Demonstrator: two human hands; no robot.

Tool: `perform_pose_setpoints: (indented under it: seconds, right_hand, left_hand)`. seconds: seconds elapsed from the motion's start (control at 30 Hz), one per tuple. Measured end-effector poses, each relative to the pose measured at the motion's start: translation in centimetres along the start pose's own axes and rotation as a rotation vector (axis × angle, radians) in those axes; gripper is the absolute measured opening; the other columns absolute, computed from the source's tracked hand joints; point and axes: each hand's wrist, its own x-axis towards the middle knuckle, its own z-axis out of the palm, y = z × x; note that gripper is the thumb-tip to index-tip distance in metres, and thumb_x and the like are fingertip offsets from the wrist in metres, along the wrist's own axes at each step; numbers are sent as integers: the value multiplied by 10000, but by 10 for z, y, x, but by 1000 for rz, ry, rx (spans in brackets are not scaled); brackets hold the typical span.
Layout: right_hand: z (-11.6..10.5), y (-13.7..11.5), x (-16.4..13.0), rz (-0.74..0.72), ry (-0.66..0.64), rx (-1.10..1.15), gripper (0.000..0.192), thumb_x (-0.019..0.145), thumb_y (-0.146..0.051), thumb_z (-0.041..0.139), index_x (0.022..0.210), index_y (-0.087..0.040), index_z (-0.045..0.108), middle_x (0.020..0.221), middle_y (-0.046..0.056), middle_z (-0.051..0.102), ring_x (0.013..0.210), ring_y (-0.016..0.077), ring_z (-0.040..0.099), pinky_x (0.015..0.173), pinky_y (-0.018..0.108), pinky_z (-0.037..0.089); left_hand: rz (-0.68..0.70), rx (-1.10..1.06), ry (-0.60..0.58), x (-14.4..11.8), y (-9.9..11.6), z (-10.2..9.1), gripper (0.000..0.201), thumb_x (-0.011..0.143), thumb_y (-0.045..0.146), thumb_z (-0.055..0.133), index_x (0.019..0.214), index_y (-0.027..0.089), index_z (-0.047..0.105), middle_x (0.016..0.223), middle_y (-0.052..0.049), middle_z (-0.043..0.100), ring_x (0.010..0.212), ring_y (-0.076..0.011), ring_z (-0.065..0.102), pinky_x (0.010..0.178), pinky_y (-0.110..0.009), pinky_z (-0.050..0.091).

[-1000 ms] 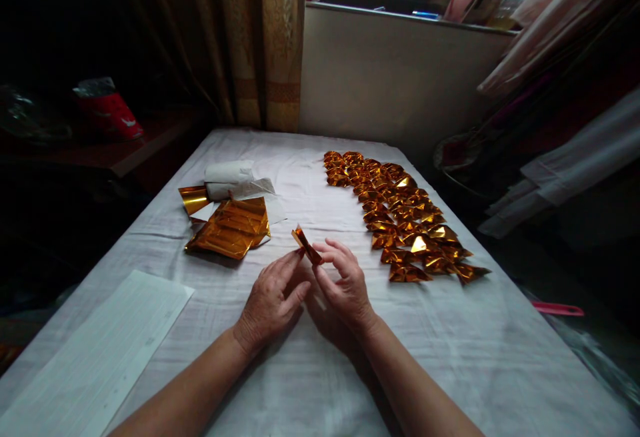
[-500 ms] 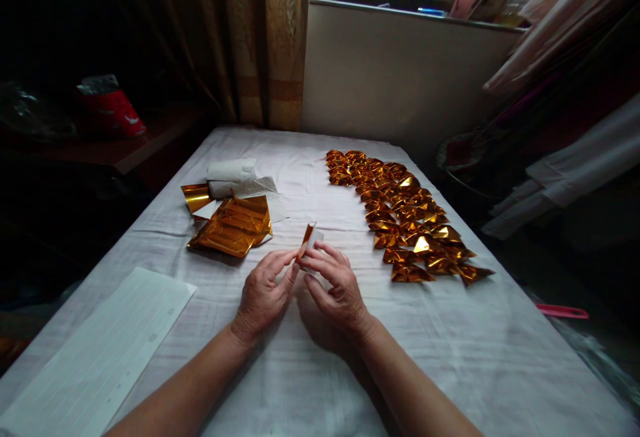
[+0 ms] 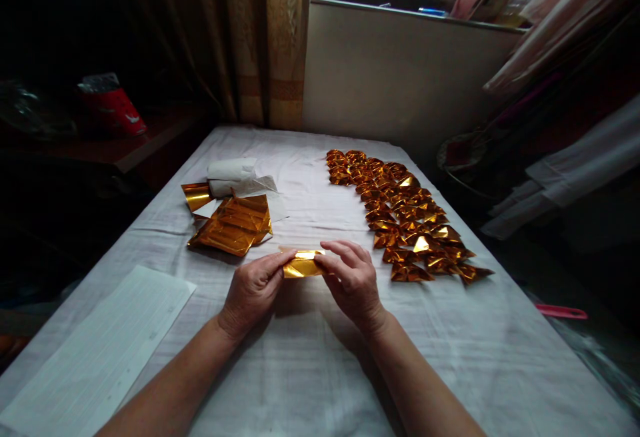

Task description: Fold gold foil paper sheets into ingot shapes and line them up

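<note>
A folded strip of gold foil paper (image 3: pixel 303 266) is held level between my two hands, a little above the white cloth. My left hand (image 3: pixel 254 290) pinches its left end between thumb and fingers. At the right end, my right hand (image 3: pixel 353 280) grips it with thumb and forefinger, the other fingers lifted and curved. To the left lies a stack of flat gold foil sheets (image 3: pixel 233 227). Over on the right, several folded gold foil pieces (image 3: pixel 407 220) stand close together in rows.
Behind the stack are crumpled white wrappers (image 3: pixel 233 170). A white lined sheet of paper (image 3: pixel 103 354) lies at the left edge of the cloth-covered table (image 3: pixel 300 384). Beyond the table are a red container (image 3: pixel 113 110), a curtain (image 3: pixel 270 44) and hanging clothes (image 3: pixel 590 164).
The foil paper has turned from upright and edge-on to level, its gold face now showing. My hands have moved apart, one to each end.
</note>
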Motion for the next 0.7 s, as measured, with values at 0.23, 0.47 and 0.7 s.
perform_pose_setpoints:
  seconds: [0.23, 0.47, 0.7]
  right_hand:
    - [1, 7, -4, -58, -101, -76, 175, 950, -213, 540, 994, -252, 705, 1084, 23, 743, 1033, 202, 635, 883, 354, 454]
    - [5, 2, -11, -96, -321, 70, 169, 938, -161, 516, 912, -207, 676, 928, 36, 759, 853, 173, 665, 790, 316, 453]
    - [15, 4, -16, -15, -330, 103, 157, 942, -193, 523, 915, -216, 676, 864, 49, 745, 780, 173, 664, 746, 298, 481]
  left_hand:
    - [82, 1, -105, 3, -11, 9, 281, 934, 229, 515, 1152, 242, 692, 1105, -52, 747, 1006, -186, 707, 909, -331, 564]
    - [-38, 201, -223, -4, -24, 12, 213, 876, 245, 582, 1035, 270, 722, 1080, -33, 747, 1195, -265, 600, 1083, -552, 386]
    - [-79, 375, -198, -5, -12, 10, 96, 828, 273, 665, 885, 261, 742, 1339, -73, 615, 1341, -321, 455, 1106, -597, 312]
